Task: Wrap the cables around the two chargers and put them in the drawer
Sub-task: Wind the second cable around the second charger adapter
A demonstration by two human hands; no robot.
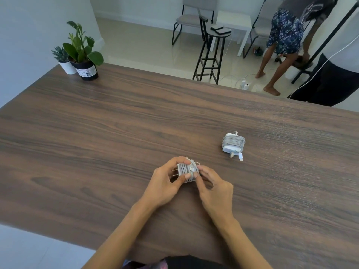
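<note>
A small white charger [185,169] with grey cable wound round it is held just above the dark wooden table [97,133], its two metal prongs pointing left. My left hand [167,183] grips it between thumb and fingers. My right hand [211,189] pinches the cable's end by the connector on the charger's right side. A second, larger white charger [233,144] lies on the table to the right, its cable wound round it and the white connector end sticking out near its prongs. No drawer shows in view.
Two potted plants [81,53] stand at the table's far left corner. Beyond the far edge are a black stool [211,51], chairs, a white side table and loose cables on the floor. One person stands at the back right, another at the table's right end.
</note>
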